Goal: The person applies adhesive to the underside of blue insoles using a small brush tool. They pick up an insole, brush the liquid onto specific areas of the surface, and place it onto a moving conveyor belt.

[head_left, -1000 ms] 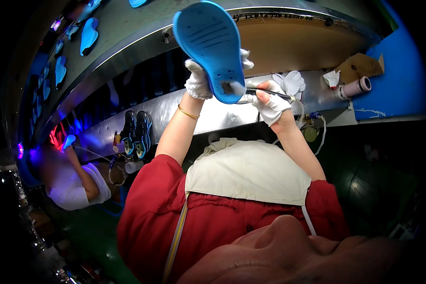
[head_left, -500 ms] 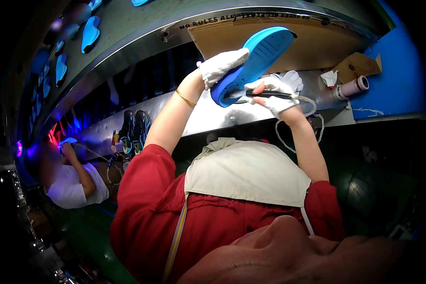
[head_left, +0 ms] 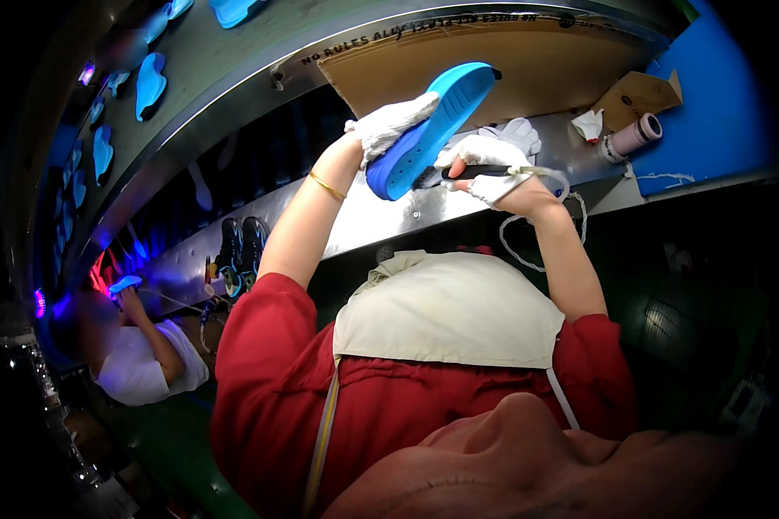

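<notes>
A blue shoe sole [head_left: 450, 105] is held up above the metal ledge, slanting, with its darker blue side wall turned toward my left hand. My gloved left hand [head_left: 396, 128] closes round that side wall. In my right hand [head_left: 486, 164], whose glove leaves the thumb and a fingertip bare, is a black-handled brush [head_left: 478, 172]. Its dark bristle end [head_left: 428, 177] is at the lower end of the sole, touching or very close to it. A whitish hose [head_left: 563, 183] loops from the back of the brush handle.
Behind the sole stands a cardboard sheet [head_left: 528, 73]. A white glove [head_left: 519, 134] and a pink bottle [head_left: 636, 134] are on the metal ledge [head_left: 355, 227]. Blue soles [head_left: 151, 85] lie on the belt at upper left. A co-worker [head_left: 147, 355] sits at far left, holding a blue sole.
The sole and both hands sit slightly further left and lower, and the sole is turned more edge-on. The brush stays near its lower end. The whole view has shifted a little.
</notes>
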The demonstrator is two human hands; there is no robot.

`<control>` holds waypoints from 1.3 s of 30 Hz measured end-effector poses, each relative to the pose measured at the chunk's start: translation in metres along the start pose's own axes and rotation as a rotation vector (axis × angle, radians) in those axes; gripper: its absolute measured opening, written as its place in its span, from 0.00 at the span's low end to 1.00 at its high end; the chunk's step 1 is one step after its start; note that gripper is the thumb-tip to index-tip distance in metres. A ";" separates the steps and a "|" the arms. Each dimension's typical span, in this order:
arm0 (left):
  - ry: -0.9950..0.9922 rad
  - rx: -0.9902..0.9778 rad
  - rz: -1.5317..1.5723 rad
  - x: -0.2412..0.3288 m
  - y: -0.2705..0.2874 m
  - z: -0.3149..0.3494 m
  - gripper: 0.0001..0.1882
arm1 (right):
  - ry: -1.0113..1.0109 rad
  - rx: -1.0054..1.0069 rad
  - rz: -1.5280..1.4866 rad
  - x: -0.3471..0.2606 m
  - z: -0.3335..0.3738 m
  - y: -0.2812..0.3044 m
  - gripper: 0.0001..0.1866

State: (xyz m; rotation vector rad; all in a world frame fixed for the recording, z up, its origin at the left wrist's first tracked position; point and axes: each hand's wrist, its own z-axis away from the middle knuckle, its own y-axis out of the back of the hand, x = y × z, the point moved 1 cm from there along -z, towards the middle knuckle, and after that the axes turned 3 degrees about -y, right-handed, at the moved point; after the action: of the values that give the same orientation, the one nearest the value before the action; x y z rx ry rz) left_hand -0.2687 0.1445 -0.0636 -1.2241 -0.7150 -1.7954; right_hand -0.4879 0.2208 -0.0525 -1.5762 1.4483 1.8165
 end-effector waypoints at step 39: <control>-0.317 -0.079 1.020 -0.069 -0.073 0.018 0.46 | -0.021 0.437 -0.680 -0.002 0.007 -0.023 0.08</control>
State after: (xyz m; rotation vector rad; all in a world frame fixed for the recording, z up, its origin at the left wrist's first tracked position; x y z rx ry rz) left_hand -0.3112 0.2171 -0.1212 -1.5511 -0.0991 -0.7988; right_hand -0.4732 0.2371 -0.0621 -1.5455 1.0180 1.0433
